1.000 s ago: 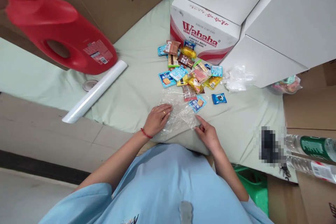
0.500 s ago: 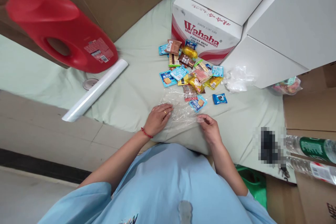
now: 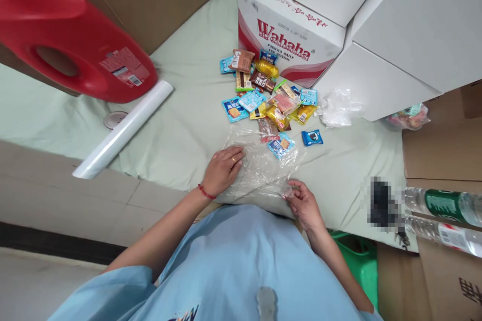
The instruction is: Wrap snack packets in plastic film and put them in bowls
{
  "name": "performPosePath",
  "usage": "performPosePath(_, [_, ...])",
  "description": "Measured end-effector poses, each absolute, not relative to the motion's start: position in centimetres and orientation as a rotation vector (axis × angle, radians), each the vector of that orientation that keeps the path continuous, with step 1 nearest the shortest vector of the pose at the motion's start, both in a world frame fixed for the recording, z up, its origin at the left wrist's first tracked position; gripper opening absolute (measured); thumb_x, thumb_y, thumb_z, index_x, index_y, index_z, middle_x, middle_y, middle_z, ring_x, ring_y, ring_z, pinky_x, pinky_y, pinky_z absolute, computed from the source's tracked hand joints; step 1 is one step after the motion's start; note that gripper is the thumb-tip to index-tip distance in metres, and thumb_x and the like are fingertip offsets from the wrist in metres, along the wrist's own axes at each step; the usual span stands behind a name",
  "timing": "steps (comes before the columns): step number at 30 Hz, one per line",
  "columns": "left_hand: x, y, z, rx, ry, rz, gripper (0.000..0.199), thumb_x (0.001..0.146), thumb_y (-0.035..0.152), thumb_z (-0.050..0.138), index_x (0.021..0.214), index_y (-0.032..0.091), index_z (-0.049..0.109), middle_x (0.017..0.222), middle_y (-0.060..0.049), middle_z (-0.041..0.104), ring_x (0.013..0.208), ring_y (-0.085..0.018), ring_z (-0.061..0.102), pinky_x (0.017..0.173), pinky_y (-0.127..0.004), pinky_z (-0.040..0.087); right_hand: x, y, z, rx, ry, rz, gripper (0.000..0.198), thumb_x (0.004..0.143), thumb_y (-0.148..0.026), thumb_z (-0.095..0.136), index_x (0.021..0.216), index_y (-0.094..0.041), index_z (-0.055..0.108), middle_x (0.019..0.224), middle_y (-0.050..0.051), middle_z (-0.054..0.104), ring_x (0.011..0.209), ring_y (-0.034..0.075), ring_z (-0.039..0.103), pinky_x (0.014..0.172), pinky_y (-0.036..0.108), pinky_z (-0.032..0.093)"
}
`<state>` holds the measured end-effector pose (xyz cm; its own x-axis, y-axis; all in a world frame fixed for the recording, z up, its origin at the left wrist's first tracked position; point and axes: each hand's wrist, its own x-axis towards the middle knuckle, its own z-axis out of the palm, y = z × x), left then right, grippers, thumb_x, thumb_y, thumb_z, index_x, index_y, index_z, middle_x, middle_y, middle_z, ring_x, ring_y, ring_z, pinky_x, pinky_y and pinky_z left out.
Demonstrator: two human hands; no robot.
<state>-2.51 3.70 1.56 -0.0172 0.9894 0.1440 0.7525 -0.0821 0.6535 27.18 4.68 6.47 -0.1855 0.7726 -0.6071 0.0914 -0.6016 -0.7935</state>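
A crinkled clear plastic bag [image 3: 259, 173] lies spread on the pale green cloth in front of me. My left hand [image 3: 225, 168] rests on its left side, fingers stretched out and lying flat. At the bag's near right corner, my right hand [image 3: 301, 199] pinches the edge between thumb and fingers. One blue snack packet [image 3: 281, 146] shows at the bag's far edge; whether it is under or inside the plastic I cannot tell. Beyond it is a loose heap of small wrapped snacks [image 3: 263, 83]. A separate dark blue packet [image 3: 312, 137] sits to the right.
On the left are a red jug [image 3: 94, 50], a white plastic roll [image 3: 124, 128] and a round lid [image 3: 115, 120]. A Wahaha carton [image 3: 286, 35] stands behind the snacks, beside crumpled white plastic [image 3: 341, 107]. Bottles [image 3: 442, 205] lie at the right; a green stool [image 3: 357, 261] is below.
My right hand has pulled the bag's near right corner down towards me, spreading the plastic wider. The left hand stays flat on it. The whole view has shifted slightly.
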Motion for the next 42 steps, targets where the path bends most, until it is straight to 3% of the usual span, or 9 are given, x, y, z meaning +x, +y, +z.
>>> performPosePath(5, [-2.2,4.0,1.5,1.916,1.843,0.776,0.039,0.102,0.034,0.046,0.131,0.019,0.066,0.143,-0.012,0.064,0.135,-0.029,0.057,0.112,-0.052,0.046,28.5,2.0,5.9,-1.645,-0.985,1.745,0.047,0.075,-0.044,0.079,0.109,-0.026,0.052,0.075,-0.003,0.070,0.043,0.008,0.036,0.044,0.023,0.026])
performPosePath(12, [-0.6,4.1,1.7,2.089,1.871,0.765,0.036,0.103,0.028,0.045,0.132,0.019,0.065,0.147,-0.011,0.061,0.141,-0.028,0.050,0.114,-0.049,0.045,30.6,-0.2,5.7,-1.727,-0.935,1.676,0.045,0.076,-0.051,0.081,0.097,-0.023,0.053,0.075,-0.002,0.071,0.043,0.007,0.035,0.044,0.022,0.025])
performPosePath(18, [-0.1,4.2,2.3,2.132,2.027,0.669,0.039,0.102,0.034,0.050,0.138,0.023,0.063,0.152,-0.009,0.058,0.149,-0.032,0.042,0.121,-0.058,0.028,32.2,-0.3,5.2,-1.784,-1.081,1.650,0.040,0.078,-0.053,0.079,0.085,-0.022,0.056,0.077,0.000,0.068,0.051,0.009,0.045,0.046,0.022,0.027])
performPosePath(22, [-0.7,4.7,2.5,2.071,2.021,0.576,0.047,0.105,0.035,0.042,0.149,0.023,0.053,0.155,-0.011,0.055,0.144,-0.029,0.049,0.121,-0.056,0.027,33.3,0.3,5.3,-1.811,-1.213,1.715,0.043,0.077,-0.059,0.075,0.084,-0.022,0.054,0.078,0.002,0.068,0.057,0.011,0.050,0.047,0.022,0.031])
performPosePath(28, [-0.8,4.9,2.7,2.123,2.029,0.443,0.049,0.106,0.035,0.038,0.152,0.026,0.050,0.166,-0.009,0.039,0.151,-0.029,0.040,0.123,-0.057,0.022,36.9,4.6,9.2,-1.853,-1.739,1.945,0.035,0.084,-0.055,0.069,0.097,-0.022,0.065,0.080,0.001,0.067,0.064,0.017,0.060,0.052,0.026,0.046])
performPosePath(31, [-0.8,4.9,2.7,2.117,2.018,0.417,0.050,0.106,0.036,0.036,0.154,0.026,0.047,0.166,-0.007,0.037,0.153,-0.028,0.035,0.125,-0.058,0.019,36.6,9.8,11.9,-1.920,-2.048,1.576,0.037,0.089,-0.056,0.063,0.104,-0.023,0.068,0.079,0.002,0.069,0.062,0.018,0.061,0.055,0.029,0.050])
performPosePath(36, [-0.9,5.1,2.5,2.093,2.011,0.437,0.053,0.107,0.042,0.033,0.156,0.027,0.045,0.167,-0.005,0.035,0.155,-0.026,0.032,0.127,-0.058,0.016,27.2,18.2,11.5,-1.559,-2.296,0.813,0.035,0.096,-0.051,0.054,0.107,-0.021,0.068,0.100,0.010,0.072,0.088,0.024,0.066,0.082,0.038,0.055])
performPosePath(39, [-1.0,5.0,2.5,2.095,2.009,0.445,0.053,0.107,0.045,0.033,0.156,0.029,0.044,0.168,-0.003,0.034,0.156,-0.026,0.032,0.128,-0.057,0.016,20.3,21.5,8.7,-1.374,-2.402,0.379,0.047,0.093,-0.047,0.060,0.129,-0.017,0.063,0.129,0.019,0.063,0.117,0.034,0.056,0.101,0.050,0.049])
performPosePath(42, [-1.0,5.0,2.3,2.096,2.017,0.447,0.055,0.106,0.048,0.033,0.157,0.030,0.042,0.168,-0.002,0.033,0.156,-0.025,0.031,0.128,-0.057,0.017,16.7,23.4,6.9,-1.398,-2.458,0.204,0.052,0.093,-0.041,0.061,0.138,-0.015,0.059,0.134,0.022,0.061,0.124,0.039,0.051,0.106,0.056,0.043])
